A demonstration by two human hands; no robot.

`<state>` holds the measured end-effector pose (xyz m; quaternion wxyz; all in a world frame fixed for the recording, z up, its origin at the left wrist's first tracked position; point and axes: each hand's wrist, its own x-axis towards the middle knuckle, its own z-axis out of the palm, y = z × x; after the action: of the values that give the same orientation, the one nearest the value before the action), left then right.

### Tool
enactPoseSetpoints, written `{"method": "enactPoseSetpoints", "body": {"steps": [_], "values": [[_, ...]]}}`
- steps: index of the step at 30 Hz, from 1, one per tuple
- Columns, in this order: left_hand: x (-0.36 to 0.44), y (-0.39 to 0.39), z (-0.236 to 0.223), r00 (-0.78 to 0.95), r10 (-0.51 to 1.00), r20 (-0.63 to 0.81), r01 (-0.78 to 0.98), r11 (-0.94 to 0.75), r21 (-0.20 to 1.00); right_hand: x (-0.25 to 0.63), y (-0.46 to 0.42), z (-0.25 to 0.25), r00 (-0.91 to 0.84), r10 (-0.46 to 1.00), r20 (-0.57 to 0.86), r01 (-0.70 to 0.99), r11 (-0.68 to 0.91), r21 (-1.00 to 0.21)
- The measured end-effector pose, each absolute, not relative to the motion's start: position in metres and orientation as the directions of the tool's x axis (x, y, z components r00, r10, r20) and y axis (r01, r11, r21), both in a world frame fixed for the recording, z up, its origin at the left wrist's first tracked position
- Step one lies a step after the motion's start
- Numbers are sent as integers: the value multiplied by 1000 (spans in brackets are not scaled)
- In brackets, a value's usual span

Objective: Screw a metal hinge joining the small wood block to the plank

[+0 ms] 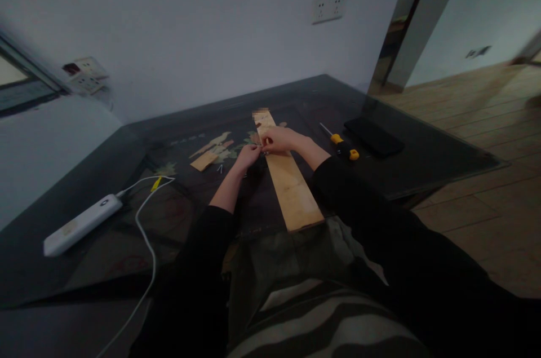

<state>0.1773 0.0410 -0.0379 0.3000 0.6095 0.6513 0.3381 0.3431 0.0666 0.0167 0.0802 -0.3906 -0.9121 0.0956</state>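
A long pale wooden plank [291,186] lies on the dark glass table [422,172], running away from me. My right hand [281,140] rests across the plank near its far half, fingers pinched on something small I cannot make out. My left hand [247,156] is just left of the plank, fingertips curled and meeting the right hand's fingertips at the plank's left edge. A small wooden block [203,161] lies to the left. A few small nails or screws [220,168] lie beside it.
A yellow-and-black screwdriver [341,144] and a black phone [373,136] lie right of the plank. A white power bank [80,224] with a white cable [146,234] sits at the left. Wall sockets [328,8] are behind. Wooden floor [486,121] lies to the right.
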Motion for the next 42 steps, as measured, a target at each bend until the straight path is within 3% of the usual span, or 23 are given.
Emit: {"method": "enactPoseSetpoints", "body": {"steps": [4, 8, 11, 16, 20, 25, 34, 42], "values": [[179, 38, -34, -105, 994, 6, 587, 58, 808, 346, 76, 12, -595, 798, 90, 742, 590, -320], [181, 36, -31, -114, 993, -3, 585, 70, 808, 345, 86, 6, -670, 739, 73, 627, 616, -477], [182, 37, -33, -126, 992, -6, 585, 79, 807, 341, 86, 3, -600, 796, 81, 646, 542, -538], [176, 44, -40, -101, 995, 16, 572, 45, 819, 330, 70, -5, -456, 864, 212, 747, 501, -437], [172, 49, -44, -88, 996, -10, 548, 57, 834, 325, 62, -9, -426, 880, 209, 796, 474, -376], [171, 52, -47, -83, 996, -33, 534, 72, 842, 328, 60, -6, -464, 863, 203, 792, 506, -342], [170, 55, -51, -75, 996, -46, 475, 77, 876, 328, 61, -6, -523, 815, 250, 807, 568, -163], [175, 47, -41, -73, 996, -52, 466, 80, 881, 329, 62, -6, -544, 794, 271, 805, 585, -98]]}}
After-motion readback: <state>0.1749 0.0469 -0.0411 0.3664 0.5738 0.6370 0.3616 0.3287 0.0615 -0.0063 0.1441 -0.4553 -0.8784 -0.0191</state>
